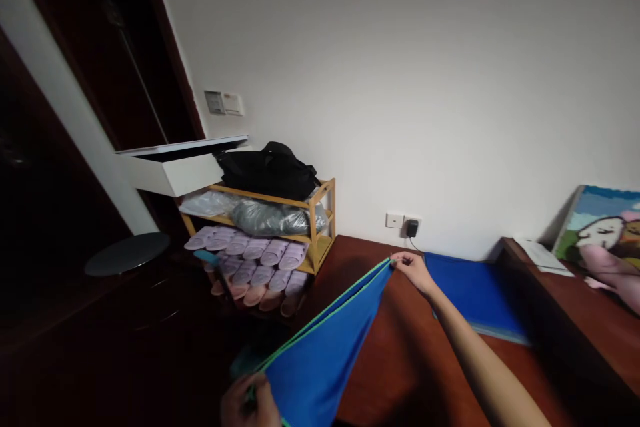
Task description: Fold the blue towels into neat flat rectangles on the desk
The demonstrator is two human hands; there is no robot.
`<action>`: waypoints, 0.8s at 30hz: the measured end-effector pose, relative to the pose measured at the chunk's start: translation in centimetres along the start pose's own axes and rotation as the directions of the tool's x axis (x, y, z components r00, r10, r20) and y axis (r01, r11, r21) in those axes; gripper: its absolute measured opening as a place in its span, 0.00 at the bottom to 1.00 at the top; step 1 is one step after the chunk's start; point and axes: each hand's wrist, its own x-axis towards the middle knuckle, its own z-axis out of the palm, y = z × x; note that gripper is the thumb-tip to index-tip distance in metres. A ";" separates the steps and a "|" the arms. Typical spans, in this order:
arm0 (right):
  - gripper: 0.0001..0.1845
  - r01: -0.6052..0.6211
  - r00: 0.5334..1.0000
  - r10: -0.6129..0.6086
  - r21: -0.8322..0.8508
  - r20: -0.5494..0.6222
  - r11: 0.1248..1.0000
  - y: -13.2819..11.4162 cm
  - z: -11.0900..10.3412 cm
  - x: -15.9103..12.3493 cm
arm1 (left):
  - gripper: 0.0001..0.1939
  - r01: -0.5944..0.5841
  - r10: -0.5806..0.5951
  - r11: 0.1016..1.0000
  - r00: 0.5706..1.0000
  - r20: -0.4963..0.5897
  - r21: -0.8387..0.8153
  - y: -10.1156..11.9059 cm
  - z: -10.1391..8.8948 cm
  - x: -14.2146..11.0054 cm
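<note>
A blue cloth (pixel 320 357) with bright green edging is stretched between my two hands above the reddish-brown wooden surface. My left hand (pixel 253 400), low in the view and slightly blurred, is closed on its near corner. Farther off, the fingertips of my right hand (pixel 411 268) pinch the opposite corner. Between them the green edges run almost straight and the fabric hangs down in a fold. To the right of my right forearm lies a flat stack of blue fabric (pixel 473 290), its lighter edge facing me.
A wooden shoe rack (pixel 320 230) holds several lilac and pink slippers (pixel 274 252), plastic-wrapped items and a black bag (pixel 273 170). A white box (pixel 185 173) and round stool (pixel 127 252) stand left. A black plug (pixel 411 227) sits in the wall; a raised ledge (pixel 595 313) borders the right.
</note>
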 end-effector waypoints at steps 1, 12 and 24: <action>0.19 0.003 0.999 -0.002 0.016 -0.041 1.000 -1.3 -1.6 -1.3 | 0.14 -0.052 0.052 0.998 0.999 0.016 -0.032 1.9 0.0 0.9; 0.22 0.097 0.891 -0.048 0.087 -0.451 0.992 -12.4 -12.4 -12.4 | 0.20 -0.074 0.203 0.955 0.868 0.453 -0.286 17.9 -1.6 7.0; 0.24 0.145 0.823 -0.059 0.108 -0.565 0.983 -14.9 -15.0 -19.3 | 0.28 0.124 0.198 0.892 0.757 0.623 -0.434 22.2 0.3 6.6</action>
